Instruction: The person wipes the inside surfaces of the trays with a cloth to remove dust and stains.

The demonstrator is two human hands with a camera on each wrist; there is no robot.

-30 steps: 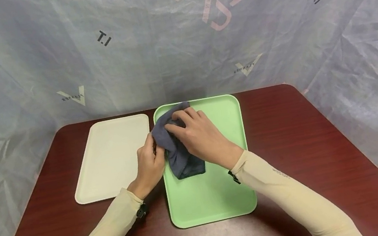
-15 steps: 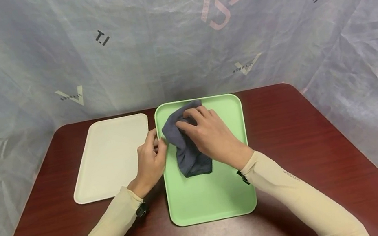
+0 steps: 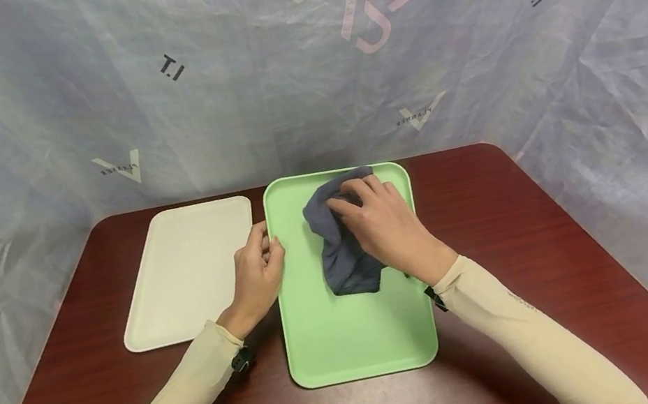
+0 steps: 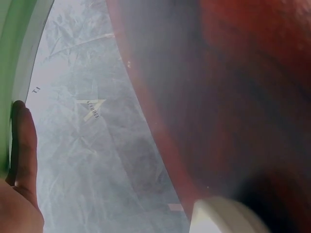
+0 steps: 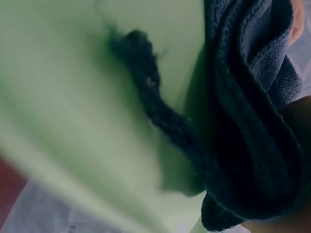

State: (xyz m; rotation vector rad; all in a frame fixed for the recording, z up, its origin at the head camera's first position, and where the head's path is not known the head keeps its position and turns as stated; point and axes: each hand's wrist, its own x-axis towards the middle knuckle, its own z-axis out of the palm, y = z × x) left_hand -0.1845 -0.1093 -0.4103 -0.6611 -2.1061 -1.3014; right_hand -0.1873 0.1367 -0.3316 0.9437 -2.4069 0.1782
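A green tray (image 3: 358,338) lies lengthwise in front of me in the head view. My left hand (image 3: 254,276) grips its left rim, thumb over the edge; in the left wrist view a finger (image 4: 25,150) runs along the outside of that rim. Bunched over the tray's upper right part is a dark blue-grey cloth (image 3: 341,249). My right hand (image 3: 389,230) holds it from above with curled fingers, and the cloth's lower end spreads on the tray. The right wrist view shows the cloth's folds (image 5: 252,141) and its hem on the green surface.
A white tray (image 3: 189,273) lies to the left of the green one, close to the left hand. Both are on a dark red-brown table (image 3: 492,218). A grey printed sheet (image 3: 282,95) hangs behind the table and at its sides.
The right hand has slid the cloth rightward across the green tray, away from the left rim and the left hand. The left hand stays at that rim.
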